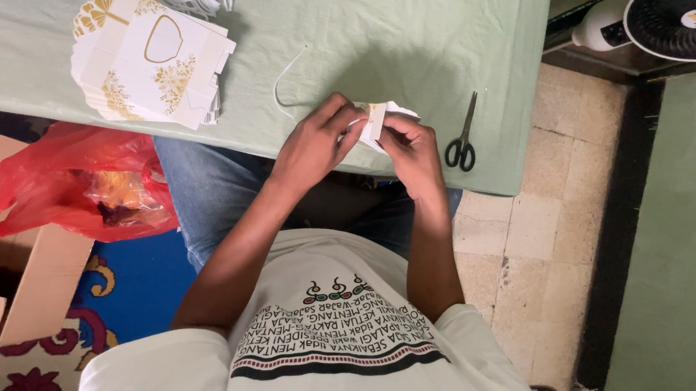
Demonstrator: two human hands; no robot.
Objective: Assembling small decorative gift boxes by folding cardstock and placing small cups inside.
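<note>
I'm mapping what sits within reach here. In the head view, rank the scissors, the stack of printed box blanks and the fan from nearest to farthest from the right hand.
1. Scissors: on the green cloth, just beside the right hand.
2. Stack of printed box blanks: across the table, at its far corner beyond the left hand.
3. Fan: off the table, on the floor side, about as far as the stack; too close to call.

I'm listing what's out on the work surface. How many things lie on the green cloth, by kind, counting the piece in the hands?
Stack of flat white-and-gold cartons: 1
Scissors: 1
White string: 1
Folded white piece, held by left hand and right hand: 1
Total: 4
</note>
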